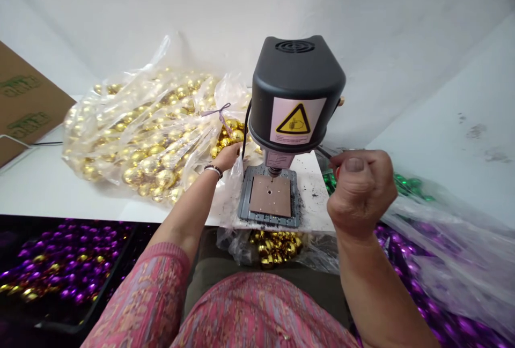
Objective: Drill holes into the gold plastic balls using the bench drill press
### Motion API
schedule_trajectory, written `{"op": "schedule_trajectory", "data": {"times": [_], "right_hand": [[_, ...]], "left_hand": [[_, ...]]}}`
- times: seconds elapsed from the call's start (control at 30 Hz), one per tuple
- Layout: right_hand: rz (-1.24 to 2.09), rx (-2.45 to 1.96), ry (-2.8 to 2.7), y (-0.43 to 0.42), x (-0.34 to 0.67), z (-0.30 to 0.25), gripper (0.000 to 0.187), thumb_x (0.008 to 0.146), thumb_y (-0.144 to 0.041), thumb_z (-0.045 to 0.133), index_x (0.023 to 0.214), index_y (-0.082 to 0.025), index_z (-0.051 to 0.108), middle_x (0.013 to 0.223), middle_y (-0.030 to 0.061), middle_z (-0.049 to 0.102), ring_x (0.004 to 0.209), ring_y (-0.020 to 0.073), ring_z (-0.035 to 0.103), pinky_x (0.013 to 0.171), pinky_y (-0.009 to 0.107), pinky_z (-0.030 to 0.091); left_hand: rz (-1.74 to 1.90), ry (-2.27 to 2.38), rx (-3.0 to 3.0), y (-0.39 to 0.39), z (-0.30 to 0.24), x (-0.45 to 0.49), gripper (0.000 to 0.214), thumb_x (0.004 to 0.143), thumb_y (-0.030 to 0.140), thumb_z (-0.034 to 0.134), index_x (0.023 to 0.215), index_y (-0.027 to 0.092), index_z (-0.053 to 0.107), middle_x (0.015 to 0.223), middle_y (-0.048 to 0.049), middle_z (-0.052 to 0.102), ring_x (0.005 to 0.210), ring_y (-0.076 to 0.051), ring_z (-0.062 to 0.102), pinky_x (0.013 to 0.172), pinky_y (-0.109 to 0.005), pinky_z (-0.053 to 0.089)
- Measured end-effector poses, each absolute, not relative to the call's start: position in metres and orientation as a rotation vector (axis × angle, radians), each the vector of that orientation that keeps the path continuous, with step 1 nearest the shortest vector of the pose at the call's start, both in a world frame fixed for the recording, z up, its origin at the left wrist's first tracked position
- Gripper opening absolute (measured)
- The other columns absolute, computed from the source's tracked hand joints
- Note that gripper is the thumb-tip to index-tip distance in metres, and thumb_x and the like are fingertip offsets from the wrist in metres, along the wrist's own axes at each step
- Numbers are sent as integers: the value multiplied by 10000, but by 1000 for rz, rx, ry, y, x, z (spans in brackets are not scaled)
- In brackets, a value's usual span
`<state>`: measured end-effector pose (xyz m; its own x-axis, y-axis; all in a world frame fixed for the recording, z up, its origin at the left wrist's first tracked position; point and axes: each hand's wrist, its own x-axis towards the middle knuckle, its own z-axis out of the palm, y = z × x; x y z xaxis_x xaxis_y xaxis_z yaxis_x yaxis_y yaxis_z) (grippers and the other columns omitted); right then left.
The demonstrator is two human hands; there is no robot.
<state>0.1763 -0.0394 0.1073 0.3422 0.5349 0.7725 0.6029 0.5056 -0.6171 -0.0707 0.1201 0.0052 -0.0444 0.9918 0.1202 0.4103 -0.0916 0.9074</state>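
Note:
A small bench press with a black motor housing (pixel 295 72) and a yellow warning label stands in front of me. My right hand (pixel 361 190) is wrapped round its lever handle (pixel 328 153), at the right of the housing. Under the spindle (pixel 274 174), a brown square board (pixel 263 202) with a small hole lies on the grey base (pixel 246 206). My left hand (pixel 228 158) reaches to shiny gold beads (pixel 232 132) at the gathered mouth of a clear plastic bag (pixel 140 117). Its fingers are hidden among the beads and behind a black cable (pixel 245 123).
More gold beads (pixel 277 246) lie in plastic over my lap. A dark tray (pixel 86 321) of purple and gold beads is at left, beside a cardboard box (pixel 28 101). Purple beads (pixel 406 262) and green beads (pixel 414 186) are at right. Dark crumbs lie on the white table (pixel 52 192).

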Motion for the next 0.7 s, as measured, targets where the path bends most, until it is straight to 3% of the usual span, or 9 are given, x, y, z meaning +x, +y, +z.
{"op": "schedule_trajectory", "data": {"times": [0.1, 0.17, 0.33, 0.53, 0.7], "right_hand": [[-75, -1130, -1300, -39, 177, 106, 354, 970, -440, 429, 773, -200, 599, 628, -26, 546, 574, 84, 495, 549, 244, 394], [-82, -1135, -1298, -39, 177, 103, 346, 967, -442, 438, 782, -202, 606, 628, -28, 546, 570, 87, 490, 542, 248, 385], [-84, -1112, -1298, -39, 178, 100, 334, 964, -443, 455, 797, -202, 613, 638, -34, 548, 572, 77, 488, 543, 242, 376], [-68, -1121, -1303, -42, 176, 104, 352, 974, -461, 430, 794, -208, 598, 662, -33, 536, 623, 76, 517, 597, 241, 410], [-44, -1106, -1334, -43, 176, 106, 365, 980, -489, 403, 795, -224, 572, 653, -40, 520, 595, 63, 506, 590, 230, 397]], "left_hand": [[1110, 1679, 1624, 101, 13, -81, 272, 662, 159, 814, 901, 126, 689, 760, -33, 622, 798, -185, 612, 750, -267, 462], [1196, 1767, 1607, 81, 21, -88, 297, 660, 202, 806, 923, 148, 678, 716, -2, 578, 720, -156, 563, 687, -248, 435], [1288, 1202, 1295, 21, 34, -85, 300, 845, 450, 635, 981, 184, 662, 829, -34, 621, 655, -114, 534, 603, -242, 436], [1004, 1028, 1218, -13, 17, -47, 536, 799, 461, 710, 1246, 181, 612, 917, -34, 660, 661, -94, 557, 596, -231, 448], [837, 1174, 1256, -10, 4, -27, 612, 775, 470, 717, 1289, 170, 572, 917, -20, 666, 632, -89, 589, 541, -206, 435]]}}
